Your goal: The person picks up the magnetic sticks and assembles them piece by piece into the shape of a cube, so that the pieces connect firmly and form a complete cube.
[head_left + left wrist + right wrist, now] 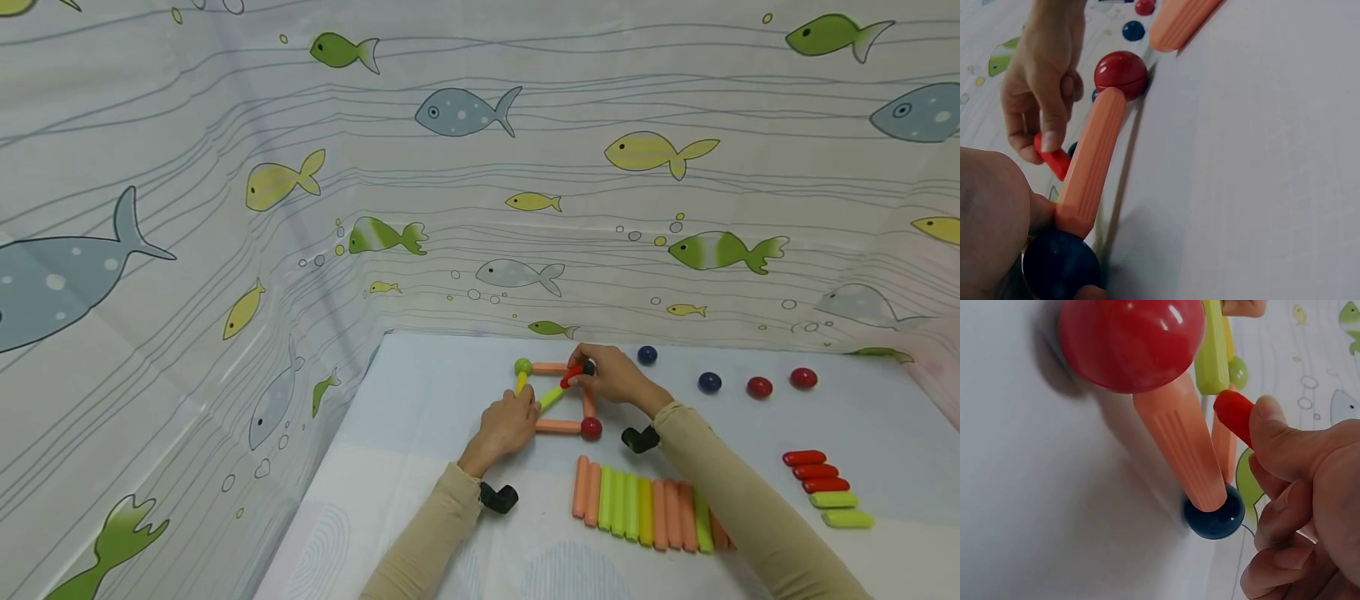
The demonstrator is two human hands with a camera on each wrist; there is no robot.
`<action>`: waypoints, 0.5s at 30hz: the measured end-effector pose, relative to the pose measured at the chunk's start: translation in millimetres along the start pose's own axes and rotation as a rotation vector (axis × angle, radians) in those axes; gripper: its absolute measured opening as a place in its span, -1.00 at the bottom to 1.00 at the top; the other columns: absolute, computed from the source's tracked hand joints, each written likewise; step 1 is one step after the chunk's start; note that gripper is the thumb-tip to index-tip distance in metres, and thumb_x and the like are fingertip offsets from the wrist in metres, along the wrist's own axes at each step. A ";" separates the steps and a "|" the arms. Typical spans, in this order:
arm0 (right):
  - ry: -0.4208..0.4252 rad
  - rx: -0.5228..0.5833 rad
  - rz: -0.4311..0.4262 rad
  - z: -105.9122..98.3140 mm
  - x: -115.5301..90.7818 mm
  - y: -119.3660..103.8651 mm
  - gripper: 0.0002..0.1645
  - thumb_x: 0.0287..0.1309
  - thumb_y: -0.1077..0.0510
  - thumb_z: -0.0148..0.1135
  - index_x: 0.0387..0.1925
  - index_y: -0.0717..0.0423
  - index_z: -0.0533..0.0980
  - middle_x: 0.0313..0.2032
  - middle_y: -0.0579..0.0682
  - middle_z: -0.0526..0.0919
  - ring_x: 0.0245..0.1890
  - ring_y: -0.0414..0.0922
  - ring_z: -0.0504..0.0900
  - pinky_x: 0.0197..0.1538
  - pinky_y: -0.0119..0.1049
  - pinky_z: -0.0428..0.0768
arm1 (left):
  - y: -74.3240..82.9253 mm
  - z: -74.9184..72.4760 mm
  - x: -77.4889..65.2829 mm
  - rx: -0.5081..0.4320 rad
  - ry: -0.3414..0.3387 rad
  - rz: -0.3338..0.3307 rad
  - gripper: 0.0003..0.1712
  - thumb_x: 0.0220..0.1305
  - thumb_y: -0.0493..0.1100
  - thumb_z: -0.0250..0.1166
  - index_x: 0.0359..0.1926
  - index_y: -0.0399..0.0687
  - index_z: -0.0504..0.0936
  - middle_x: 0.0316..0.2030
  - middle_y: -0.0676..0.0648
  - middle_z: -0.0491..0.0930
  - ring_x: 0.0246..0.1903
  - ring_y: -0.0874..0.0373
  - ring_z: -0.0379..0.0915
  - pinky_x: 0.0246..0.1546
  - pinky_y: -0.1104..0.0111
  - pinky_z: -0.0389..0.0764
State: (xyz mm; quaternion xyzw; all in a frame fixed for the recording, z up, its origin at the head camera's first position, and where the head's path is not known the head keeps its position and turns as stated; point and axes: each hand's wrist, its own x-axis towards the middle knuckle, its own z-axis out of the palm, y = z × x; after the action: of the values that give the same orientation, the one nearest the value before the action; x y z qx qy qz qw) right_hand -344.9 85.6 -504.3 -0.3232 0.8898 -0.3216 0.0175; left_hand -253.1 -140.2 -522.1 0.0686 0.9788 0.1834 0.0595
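Note:
On the table a square frame joins orange sticks [558, 427] and a yellow stick [521, 383] with balls at its corners. My left hand [510, 421] grips the dark blue ball [1060, 265] at the near left corner, hidden in the head view. A yellow-green stick [552, 397] runs diagonally inside the frame from that corner. Between thumb and fingers my right hand [611, 375] pinches a short red stick [1235, 415], its tip at the yellow-green stick's end. Whether they are joined I cannot tell. Other corners have a green ball [522, 366], a red ball [591, 428] and a dark blue ball [1214, 515].
Nearer me lies a row of orange, yellow-green and yellow sticks [647, 510], partly under my right sleeve. Short red sticks [816, 472] and short yellow-green sticks [847, 519] lie at the right. Loose blue balls [709, 382] and red balls [760, 387] sit toward the back.

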 end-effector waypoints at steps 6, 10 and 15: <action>-0.024 -0.085 -0.006 -0.3 0.0 -0.1 -0.69 0.20 0.25 0.54 -0.01 0.06 0.74 -0.08 0.00 0.80 -0.07 0.02 0.69 0.13 0.06 0.64 | -1.1 -0.8 -0.4 0.013 0.007 0.006 -0.71 0.69 0.02 0.00 0.09 -0.06 0.51 -0.33 -0.09 0.44 -0.47 0.08 0.37 -0.53 0.25 0.36; -0.050 -0.136 0.007 0.8 1.4 -2.7 -0.70 0.22 0.24 0.53 -0.01 0.05 0.76 -0.07 0.01 0.81 -0.03 0.03 0.71 0.16 0.08 0.66 | -1.8 -1.3 -0.8 0.015 0.009 0.008 -0.71 0.69 0.02 -0.01 0.09 -0.05 0.51 -0.33 -0.09 0.44 -0.47 0.08 0.37 -0.54 0.25 0.37; -0.072 -0.149 0.037 2.5 3.4 -7.7 -0.70 0.20 0.21 0.54 -0.02 0.08 0.76 -0.06 0.03 0.80 -0.06 0.01 0.69 0.15 0.07 0.66 | -2.0 -0.7 -1.0 0.008 0.012 0.010 -0.71 0.69 0.02 -0.01 0.08 -0.05 0.51 -0.33 -0.10 0.45 -0.46 0.07 0.37 -0.53 0.24 0.37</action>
State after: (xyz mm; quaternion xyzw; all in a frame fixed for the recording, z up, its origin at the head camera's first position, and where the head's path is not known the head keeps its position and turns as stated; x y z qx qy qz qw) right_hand -342.6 77.7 -501.1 -0.3183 0.9160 -0.2423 0.0315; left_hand -252.4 -142.5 -522.2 0.0725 0.9795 0.1804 0.0524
